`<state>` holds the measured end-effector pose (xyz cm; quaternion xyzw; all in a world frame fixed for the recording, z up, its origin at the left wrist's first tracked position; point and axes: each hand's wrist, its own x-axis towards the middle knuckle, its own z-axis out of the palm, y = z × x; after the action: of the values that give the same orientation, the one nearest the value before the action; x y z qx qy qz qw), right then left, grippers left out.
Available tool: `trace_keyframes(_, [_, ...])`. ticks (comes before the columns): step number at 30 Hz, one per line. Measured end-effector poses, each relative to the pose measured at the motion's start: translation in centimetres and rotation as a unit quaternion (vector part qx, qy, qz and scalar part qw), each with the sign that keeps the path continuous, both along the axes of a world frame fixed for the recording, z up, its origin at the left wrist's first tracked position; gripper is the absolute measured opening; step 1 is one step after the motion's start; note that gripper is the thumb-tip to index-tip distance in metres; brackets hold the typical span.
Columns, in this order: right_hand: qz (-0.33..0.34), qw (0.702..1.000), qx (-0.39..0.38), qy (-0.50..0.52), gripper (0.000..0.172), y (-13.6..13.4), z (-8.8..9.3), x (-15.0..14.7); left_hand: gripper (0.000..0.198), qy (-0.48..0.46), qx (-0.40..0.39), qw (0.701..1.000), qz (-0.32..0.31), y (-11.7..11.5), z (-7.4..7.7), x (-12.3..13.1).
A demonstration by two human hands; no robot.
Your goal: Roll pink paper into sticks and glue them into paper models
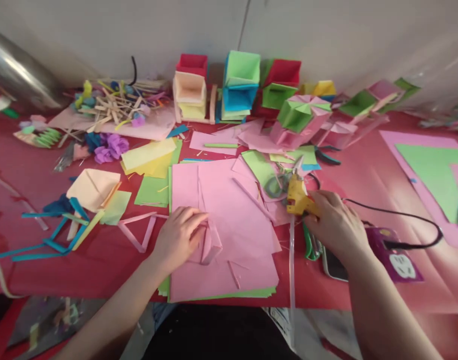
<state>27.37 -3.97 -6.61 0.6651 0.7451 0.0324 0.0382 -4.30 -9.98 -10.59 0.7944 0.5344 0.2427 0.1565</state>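
Note:
My left hand (181,232) is closed around the end of a folded pink paper piece (212,245), which lies low over a stack of pink paper sheets (247,225). To the right, my right hand (336,220) grips a yellow glue gun (299,196) by its handle. A clear glue stick (292,260) hangs down from the gun toward the table's front edge. Grey-handled scissors (277,185) lie just behind the gun. A thin pink paper strip (253,200) rests on the stack between my hands. Left of my left hand lies a pink paper triangle (140,232).
Coloured paper boxes (242,70) stand along the wall. Wooden sticks (114,107) are heaped at the back left. A black cord (397,210) curves to a purple power socket (401,265). A phone (334,265) lies under my right wrist. Blue paper strips (59,245) lie at left.

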Motion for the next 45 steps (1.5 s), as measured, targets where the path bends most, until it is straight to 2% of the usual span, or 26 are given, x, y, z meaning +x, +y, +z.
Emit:
trace_keyframes(4, [0.004, 0.997, 0.044, 0.064, 0.041, 0.0, -0.4, 0.4, 0.026, -0.014, 0.006, 1.0, -0.013, 0.0, -0.1, -0.2])
trace_keyframes(6, [-0.002, 0.989, 0.096, 0.114, 0.042, 0.1, 0.0, 1.4, 0.029, -0.024, 0.001, 0.999, -0.023, -0.1, -0.3, -0.4])
trace_keyframes(8, [-0.001, 0.963, 0.187, 0.194, 0.035, 0.0, 0.8, 2.5, 0.031, -0.036, -0.003, 0.999, -0.028, -0.1, -0.5, -0.5])
trace_keyframes(10, [-0.019, 0.927, 0.229, 0.295, 0.026, -0.3, 1.5, 3.3, 0.033, -0.046, -0.004, 0.998, -0.033, -0.1, -0.6, -0.6])
trace_keyframes(12, [-0.048, 0.9, 0.158, 0.403, 0.025, -1.2, 2.0, 3.4, 0.033, -0.056, -0.011, 0.997, -0.045, 0.0, -0.4, -0.7])
trace_keyframes(13, [-0.036, 0.888, 0.114, 0.445, 0.025, -1.8, 2.1, 3.0, 0.033, -0.06, -0.014, 0.997, -0.055, 0.1, -0.3, -0.7])
trace_keyframes(14, [0.001, 0.878, 0.069, 0.473, 0.023, -2.5, 2.1, 2.3, 0.032, -0.065, -0.017, 0.996, -0.063, 0.2, -0.2, -0.7])
trace_keyframes(17, [0.181, 0.856, -0.022, 0.484, 0.007, -4.5, 1.3, -0.7, 0.027, -0.083, -0.021, 0.993, -0.085, 0.5, -0.1, -0.7])
trace_keyframes(20, [0.27, 0.833, -0.119, 0.469, 0.002, -6.0, 0.1, -3.8, 0.026, -0.107, -0.016, 0.99, -0.095, 0.6, -0.4, -0.7])
trace_keyframes(23, [0.286, 0.843, -0.175, 0.42, 0.009, -6.6, -0.6, -5.5, 0.027, -0.12, -0.014, 0.989, -0.081, 0.6, -0.7, -0.7])
trace_keyframes(25, [0.293, 0.852, -0.187, 0.391, 0.012, -6.6, -0.6, -6.1, 0.029, -0.124, -0.01, 0.99, -0.073, 0.6, -0.9, -0.7])
trace_keyframes(33, [0.326, 0.884, -0.137, 0.305, 0.02, -6.2, -1.1, -8.0, 0.032, -0.131, 0.007, 0.99, -0.054, 0.5, -1.6, -0.6])
trace_keyframes(39, [0.341, 0.895, -0.13, 0.257, 0.031, -6.1, -1.3, -8.6, 0.023, -0.134, 0.021, 0.99, -0.031, 0.6, -1.1, 0.0])
trace_keyframes(45, [0.337, 0.89, -0.13, 0.277, 0.021, -5.6, -1.1, -8.3, 0.021, -0.137, 0.022, 0.99, -0.027, 0.6, -1.1, 0.1])
